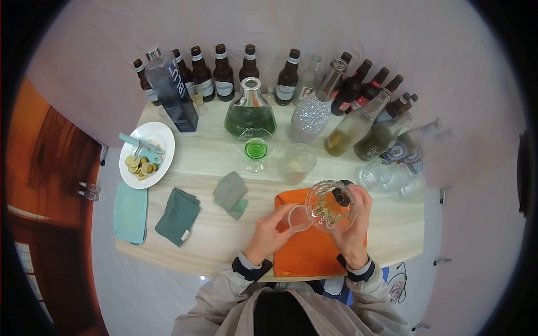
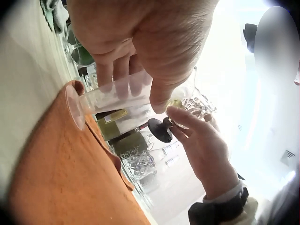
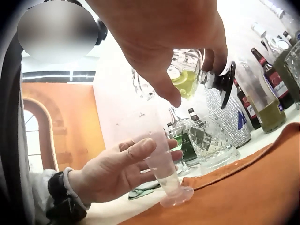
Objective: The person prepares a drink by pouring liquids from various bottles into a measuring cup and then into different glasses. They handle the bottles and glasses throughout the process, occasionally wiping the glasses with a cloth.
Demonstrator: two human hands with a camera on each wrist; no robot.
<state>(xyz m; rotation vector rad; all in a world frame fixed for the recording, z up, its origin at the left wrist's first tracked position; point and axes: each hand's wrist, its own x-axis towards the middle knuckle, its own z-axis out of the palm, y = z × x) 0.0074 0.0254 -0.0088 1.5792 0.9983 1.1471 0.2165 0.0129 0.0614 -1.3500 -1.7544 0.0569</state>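
Observation:
My left hand curls its fingers and thumb round a clear, footed plastic cylinder over the orange cloth. In the right wrist view, the cylinder leans and seems to have a little clear liquid near its foot. My right hand grips a cut-glass vessel with a black round end, tipped on its side. Yellow-green contents show inside it. The vessel's mouth is close to the cylinder's top; whether they touch, I cannot tell.
Beyond the cloth stand a stemmed glass of green liquid, a cut-glass tumbler and a green decanter. Several bottles line the back and right. On the left are a plate of lime slices, a pale-green board and folded cloths.

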